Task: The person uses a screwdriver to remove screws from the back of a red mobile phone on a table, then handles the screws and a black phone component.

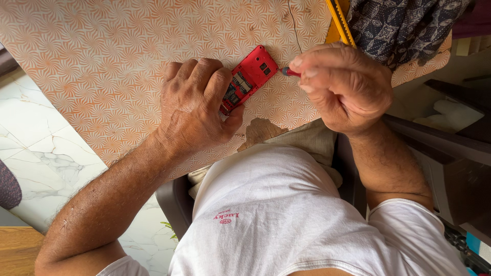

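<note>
Red phone shell (pixel 249 77), frame centre: light, rigid, fragile | left hand (pixel 197 105) pins its lower end | right hand (pixel 342 84) pinches red-tipped tool (pixel 290 72)

phone (pixel 250 76): bright red shell, dark insides showing, centre top of the frame
table cover (pixel 102 56): orange and cream swirly fan pattern, upper left
tool tip (pixel 289 72): red, upper middle
cloth (pixel 399 20): navy with a pale print, upper right
shirt (pixel 276 214): white, small pink print
floor (pixel 36 153): white marble, grey veins, left
</note>
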